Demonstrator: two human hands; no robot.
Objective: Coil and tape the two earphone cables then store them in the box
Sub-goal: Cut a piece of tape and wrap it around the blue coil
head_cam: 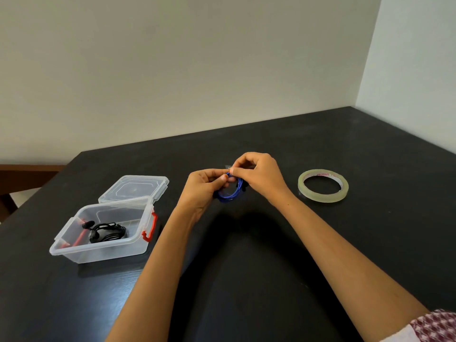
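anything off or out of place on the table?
Nothing stands out. The box sits open with the black earphones inside, its lid behind it, the tape roll flat, and both hands hold the blue coil.

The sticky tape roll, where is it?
The tape roll lies flat on the black table, to the right of the right hand, away from the open box at left.

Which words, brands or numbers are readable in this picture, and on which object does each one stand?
Red printing on the inner core of the tape roll: it appears upside down and is too blurred to read with certainty.
Clear plastic box and its lid: no text visible.
Blue earphone cable, black earphone cable: no text visible.
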